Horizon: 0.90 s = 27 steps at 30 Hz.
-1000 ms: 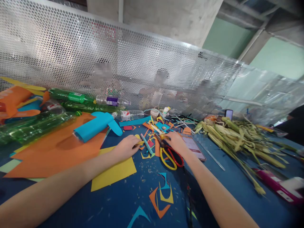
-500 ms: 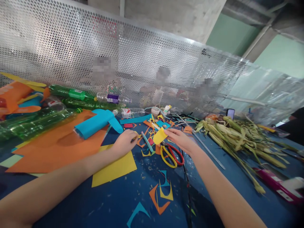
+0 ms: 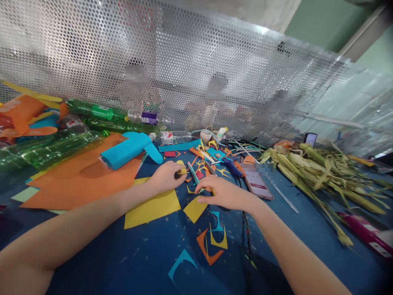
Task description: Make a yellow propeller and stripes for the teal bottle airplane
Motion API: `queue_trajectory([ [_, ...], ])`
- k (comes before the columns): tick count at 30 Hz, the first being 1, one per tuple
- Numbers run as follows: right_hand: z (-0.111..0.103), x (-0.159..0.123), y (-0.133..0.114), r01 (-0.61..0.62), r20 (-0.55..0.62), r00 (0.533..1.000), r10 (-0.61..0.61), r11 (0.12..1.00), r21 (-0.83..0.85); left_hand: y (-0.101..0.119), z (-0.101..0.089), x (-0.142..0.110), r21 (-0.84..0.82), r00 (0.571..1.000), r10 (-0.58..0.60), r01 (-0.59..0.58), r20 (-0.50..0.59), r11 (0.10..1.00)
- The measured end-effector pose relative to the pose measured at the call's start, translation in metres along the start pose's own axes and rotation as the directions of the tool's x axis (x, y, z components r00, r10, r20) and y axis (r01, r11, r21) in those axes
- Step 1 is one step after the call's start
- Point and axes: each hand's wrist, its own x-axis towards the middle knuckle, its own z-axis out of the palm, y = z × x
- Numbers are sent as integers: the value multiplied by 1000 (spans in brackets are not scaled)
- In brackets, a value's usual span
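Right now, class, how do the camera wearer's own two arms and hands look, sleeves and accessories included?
The bare left forearm and bare right forearm show no sleeves; the ungloved left hand and ungloved right hand show no watch or bracelet.

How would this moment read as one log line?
left hand: holding small yellow piece | right hand: at edge of yellow paper square | nearby: large yellow sheet, phone

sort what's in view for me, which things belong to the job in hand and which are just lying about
Likely part of the job:
small yellow piece, held in the left grip
flat yellow piece, at the right grip
yellow sheet
scissors, mostly hidden

Apparently just lying about:
front green bottle
nearer phone
dried husks
magenta package
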Motion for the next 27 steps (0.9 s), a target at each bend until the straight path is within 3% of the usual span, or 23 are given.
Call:
queue_trajectory([
  [3,2,0,5,6,2,1000,-5,998,-61,-2,0,2,-14,1000,-22,22,4,1000],
  [10,9,1,-3,-31,81,996,32,999,-8,-6,-3,6,-60,991,-131,131,3,990],
  [19,8,9,20,-66,-82,993,86,975,214,-10,-3,5,-140,971,-240,239,9,961],
  [21,11,13,26,-148,-153,966,208,931,333,-11,-2,5,-169,963,-268,266,10,949],
  [23,15,17,28,-231,-184,912,367,829,510,-10,-1,5,-200,959,-283,282,22,938],
  [27,21,21,25,-312,-144,809,570,625,715,-8,-1,4,-248,962,-266,274,68,929],
])
